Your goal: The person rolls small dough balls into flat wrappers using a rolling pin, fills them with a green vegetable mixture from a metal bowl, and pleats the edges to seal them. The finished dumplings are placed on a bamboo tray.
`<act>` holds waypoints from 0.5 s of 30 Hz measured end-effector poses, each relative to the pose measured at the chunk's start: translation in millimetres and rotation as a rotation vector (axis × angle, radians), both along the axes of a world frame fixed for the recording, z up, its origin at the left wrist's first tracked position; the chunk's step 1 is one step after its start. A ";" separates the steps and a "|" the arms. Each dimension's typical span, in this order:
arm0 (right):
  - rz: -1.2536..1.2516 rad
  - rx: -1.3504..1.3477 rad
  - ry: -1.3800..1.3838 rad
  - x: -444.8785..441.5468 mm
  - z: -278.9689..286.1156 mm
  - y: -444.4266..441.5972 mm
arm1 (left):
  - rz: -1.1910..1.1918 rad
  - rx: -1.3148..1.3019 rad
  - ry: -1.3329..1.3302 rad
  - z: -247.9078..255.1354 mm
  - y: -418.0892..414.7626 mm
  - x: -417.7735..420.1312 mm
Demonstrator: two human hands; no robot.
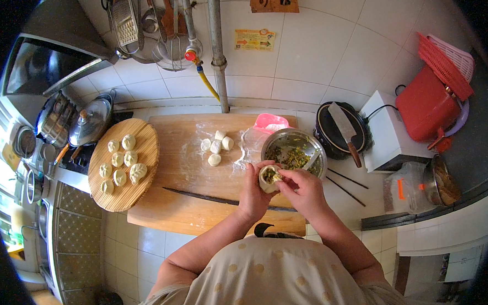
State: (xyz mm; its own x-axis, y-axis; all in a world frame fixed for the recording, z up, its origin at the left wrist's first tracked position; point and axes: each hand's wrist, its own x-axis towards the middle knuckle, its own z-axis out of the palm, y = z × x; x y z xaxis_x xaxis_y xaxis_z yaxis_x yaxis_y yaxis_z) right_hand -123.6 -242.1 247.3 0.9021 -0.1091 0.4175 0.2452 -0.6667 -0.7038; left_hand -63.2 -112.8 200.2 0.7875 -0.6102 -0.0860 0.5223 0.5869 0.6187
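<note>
A partly pleated dough bun (267, 183) with green filling showing in its opening rests in my left hand (254, 196). The fingers of my right hand (301, 187) pinch its rim from the other side. Just beyond my hands is a steel bowl (320, 142) of chopped green filling (295, 158), with a light-handled utensil (312, 160) leaning in it. Several floured dough pieces (216, 146) lie on the wooden board (177, 135). To the left, several pleated buns (131, 158) sit on a round slatted mat (124, 198).
A pink scoop (269, 121) with flour stands behind the bowl. Chopsticks (347, 188) lie to its right. A cleaver (341, 120) rests across a black pot lid (329, 127). A lidded pot (91, 119) stands at the far left. A dark strip (200, 195) runs along the board.
</note>
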 end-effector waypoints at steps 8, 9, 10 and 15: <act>-0.019 -0.376 -0.046 -9.0 2.4 4.5 | -0.076 0.103 0.023 0.5 1.7 -4.6; -0.026 -0.330 -0.057 -7.2 -3.6 3.4 | -0.098 0.122 0.028 0.5 2.7 -4.5; -0.033 -0.283 -0.069 -6.0 -5.7 3.1 | -0.106 0.118 0.034 2.3 3.2 -4.0; 0.113 0.113 0.312 -2.7 15.4 -5.9 | -0.180 0.124 0.031 -3.0 7.5 -0.9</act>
State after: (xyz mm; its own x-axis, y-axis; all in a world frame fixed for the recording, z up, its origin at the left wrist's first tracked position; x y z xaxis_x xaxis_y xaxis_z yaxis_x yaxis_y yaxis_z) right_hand -126.3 -247.9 262.7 0.9934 -0.0309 0.1106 0.0744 -0.5611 -0.8244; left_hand -64.1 -105.3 197.2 0.6625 -0.7241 -0.1916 0.6317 0.4028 0.6623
